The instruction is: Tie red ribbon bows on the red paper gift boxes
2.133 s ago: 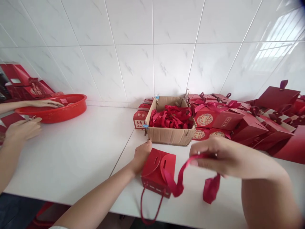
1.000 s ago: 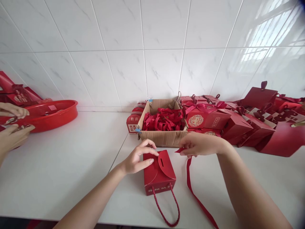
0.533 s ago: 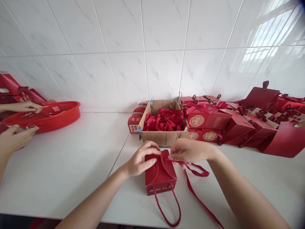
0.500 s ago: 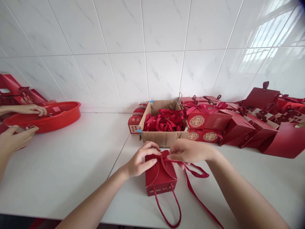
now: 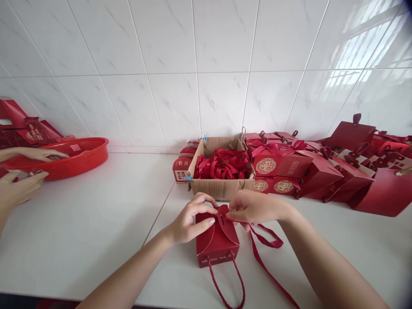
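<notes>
A small red gift box [image 5: 209, 246] with curved top flaps stands on the white table in front of me. Its twisted red cord handle [image 5: 243, 289] hangs toward the front edge. My left hand [image 5: 193, 219] rests on the left side of the box top, fingers bent and apart, thumb on a flap. At the right flap, my right hand [image 5: 252, 210] pinches a red ribbon [image 5: 262, 262] close to the slit. The ribbon's loose length loops to the right and trails down the table. Its tip at the slit is partly hidden by my fingers.
A cardboard box [image 5: 222, 189] of red ribbons stands behind the gift box. Stacked red gift boxes [image 5: 289, 165] line the wall to the right. At far left, another person's hands [image 5: 25, 184] work by a red plastic basin [image 5: 86, 165].
My hands stay at the box top with only slight finger shifts; the ribbon is still pinched by the slit. At left, the other person's upper hand has moved down into the basin.
</notes>
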Demonstrator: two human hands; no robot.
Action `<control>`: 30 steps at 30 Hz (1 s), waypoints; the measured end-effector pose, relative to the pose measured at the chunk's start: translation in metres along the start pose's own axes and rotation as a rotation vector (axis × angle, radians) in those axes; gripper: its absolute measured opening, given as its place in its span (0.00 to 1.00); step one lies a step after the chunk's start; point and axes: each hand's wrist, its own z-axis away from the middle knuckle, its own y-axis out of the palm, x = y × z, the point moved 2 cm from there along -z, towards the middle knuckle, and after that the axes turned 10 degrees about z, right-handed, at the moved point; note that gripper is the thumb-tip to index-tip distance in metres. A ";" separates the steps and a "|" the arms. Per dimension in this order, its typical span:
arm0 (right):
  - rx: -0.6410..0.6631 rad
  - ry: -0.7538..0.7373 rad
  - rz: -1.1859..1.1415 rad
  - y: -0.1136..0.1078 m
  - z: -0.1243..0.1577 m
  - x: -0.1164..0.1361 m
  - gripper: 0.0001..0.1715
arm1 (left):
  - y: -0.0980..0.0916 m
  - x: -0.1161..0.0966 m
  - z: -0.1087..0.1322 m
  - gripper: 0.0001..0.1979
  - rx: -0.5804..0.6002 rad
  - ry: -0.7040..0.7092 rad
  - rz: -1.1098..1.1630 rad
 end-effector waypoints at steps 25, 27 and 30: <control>-0.381 -0.047 0.078 0.005 -0.001 0.004 0.13 | 0.005 -0.009 -0.002 0.05 -0.079 -0.047 0.010; -0.400 -0.124 0.018 0.005 -0.002 0.005 0.12 | 0.004 -0.009 -0.001 0.05 -0.098 -0.045 0.059; -0.324 -0.224 -0.096 0.008 -0.008 0.008 0.14 | -0.001 -0.010 0.000 0.05 -0.177 -0.021 0.126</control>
